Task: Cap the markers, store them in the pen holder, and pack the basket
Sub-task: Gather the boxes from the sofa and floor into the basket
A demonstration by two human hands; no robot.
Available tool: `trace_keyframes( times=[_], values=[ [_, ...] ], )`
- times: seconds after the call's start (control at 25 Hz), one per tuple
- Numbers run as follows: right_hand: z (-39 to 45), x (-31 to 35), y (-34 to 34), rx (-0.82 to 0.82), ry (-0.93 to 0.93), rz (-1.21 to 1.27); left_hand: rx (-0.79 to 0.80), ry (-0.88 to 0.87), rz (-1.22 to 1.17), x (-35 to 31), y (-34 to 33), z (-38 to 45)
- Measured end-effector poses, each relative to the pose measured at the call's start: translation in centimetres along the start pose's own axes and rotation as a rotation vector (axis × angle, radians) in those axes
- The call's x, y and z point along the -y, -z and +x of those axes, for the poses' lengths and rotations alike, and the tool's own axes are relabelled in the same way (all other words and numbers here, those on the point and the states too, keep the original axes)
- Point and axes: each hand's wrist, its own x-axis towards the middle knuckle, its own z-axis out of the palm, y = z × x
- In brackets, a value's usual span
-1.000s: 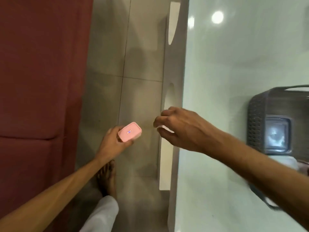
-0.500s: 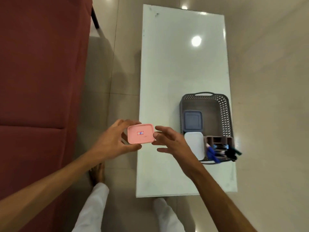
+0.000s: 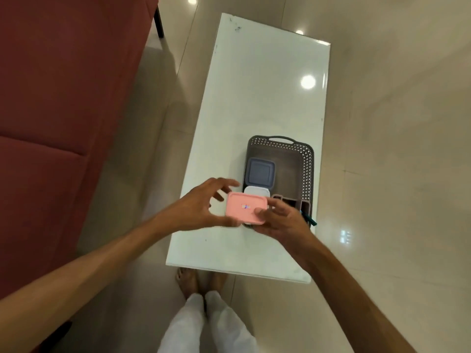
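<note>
A pink lidded box [image 3: 246, 207] is held between both hands above the basket's near-left corner. My left hand [image 3: 201, 208] has its thumb along the box's near edge, with the fingers spread loosely at its left side. My right hand [image 3: 281, 221] pinches the box's right end, thumb on the lid. The dark grey basket [image 3: 307, 154] stands on the white table [image 3: 254, 98]. It holds a blue-grey lidded box [image 3: 260, 171], a white box [image 3: 256, 193] and a brown pen holder [image 3: 290, 201]. One green marker end [image 3: 312, 221] sticks out past my right hand; the other markers are hidden.
A dark red sofa [image 3: 63, 110] runs along the left, with a strip of tiled floor [image 3: 153, 123] between it and the table. My bare feet [image 3: 193, 278] and white trouser legs are at the table's near edge.
The view swung from the floor by the sofa to the table. The pink box travelled right from my left hand alone to over the basket corner. My right hand has taken hold of it.
</note>
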Motion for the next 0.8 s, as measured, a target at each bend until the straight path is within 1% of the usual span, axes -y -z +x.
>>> trace_keyframes(
  times=[0.08,0.16,0.24,0.36,0.4,0.48,0.56,0.6,0.68,0.76,0.8],
  values=[
    [-1.0,0.2,2.3,-0.102,-0.002,0.013,-0.106,0.062,-0.104,0.0,-0.6,-0.3],
    [-1.4,1.1,4.9,-0.189,0.010,-0.003,-0.284,0.146,-0.133,0.8,-0.9,-0.4],
    [-0.8,2.2,7.7,-0.251,0.002,-0.013,-0.382,0.238,-0.202,2.0,-1.6,0.0],
    [1.5,3.0,12.0,-0.342,-0.008,-0.092,-0.381,0.406,-0.263,3.8,-4.4,0.6],
    [2.6,3.1,13.5,-0.378,-0.017,-0.114,-0.367,0.458,-0.282,4.4,-5.9,0.9],
    [4.9,3.5,16.2,-0.419,-0.019,-0.106,-0.392,0.551,-0.355,4.9,-9.5,1.3],
    [7.1,4.3,18.0,-0.403,-0.052,-0.029,-0.463,0.673,-0.535,4.4,-13.4,2.3],
    [7.9,5.0,19.2,-0.410,-0.069,-0.018,-0.509,0.750,-0.658,3.6,-16.1,3.1],
    [10.1,6.2,20.7,-0.362,-0.059,-0.018,-0.628,0.876,-0.806,2.1,-20.5,4.9],
    [11.9,7.3,21.3,-0.246,-0.010,-0.138,-0.699,0.963,-0.965,0.6,-24.4,6.7],
    [12.5,7.6,21.2,-0.196,-0.001,-0.215,-0.731,0.971,-1.055,0.0,-25.8,7.4]
  ],
)
